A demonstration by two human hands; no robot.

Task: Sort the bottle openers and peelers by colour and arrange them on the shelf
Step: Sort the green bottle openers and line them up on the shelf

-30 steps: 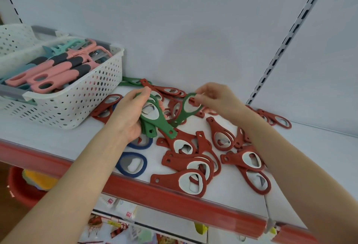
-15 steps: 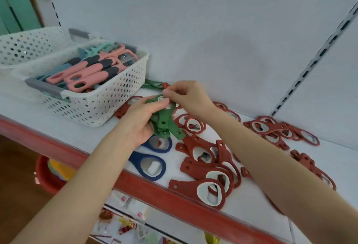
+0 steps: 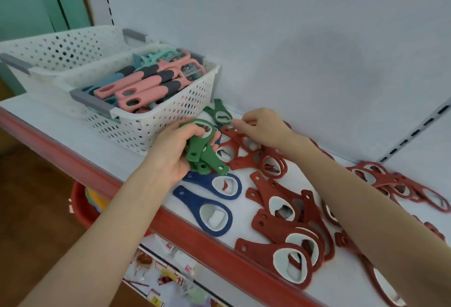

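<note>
Green plastic bottle openers [image 3: 200,151] gripped in left hand [image 3: 168,154]; right hand [image 3: 263,129] off the bunch now, empty (fingers loose), nearing stray green opener [image 3: 220,114] by white perforated basket [image 3: 170,109].

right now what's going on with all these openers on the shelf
A person is sorting bottle openers by colour on the shelf. The left hand grips a bunch of green openers, while the right hand reaches toward a lone green opener beside the white basket of peelers. Two blue openers lie near the front edge, and the red openers lie scattered.
</note>
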